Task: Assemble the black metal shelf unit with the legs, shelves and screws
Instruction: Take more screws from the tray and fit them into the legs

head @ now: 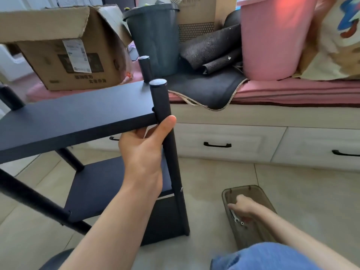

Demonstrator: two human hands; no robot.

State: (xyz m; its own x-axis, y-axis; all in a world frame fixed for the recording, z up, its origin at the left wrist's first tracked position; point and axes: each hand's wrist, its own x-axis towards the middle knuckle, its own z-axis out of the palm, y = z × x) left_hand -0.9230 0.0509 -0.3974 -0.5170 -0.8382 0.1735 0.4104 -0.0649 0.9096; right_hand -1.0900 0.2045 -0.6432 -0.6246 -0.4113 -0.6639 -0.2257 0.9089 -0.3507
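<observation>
The black shelf unit stands on the floor at the left, with a top shelf and a lower shelf between round black legs. My left hand holds the top shelf's near right corner from below, thumb pressed against the front right leg. A screw head shows on that leg at the lower shelf. My right hand reaches into a brown translucent tray on the floor, fingers curled around a small silver wrench. A small screw lies beside it.
A window bench with white drawers and a pink cushion runs behind. On it stand a cardboard box, a dark bin, rolled dark mats and a pink bucket. My blue-clad knee is at the bottom.
</observation>
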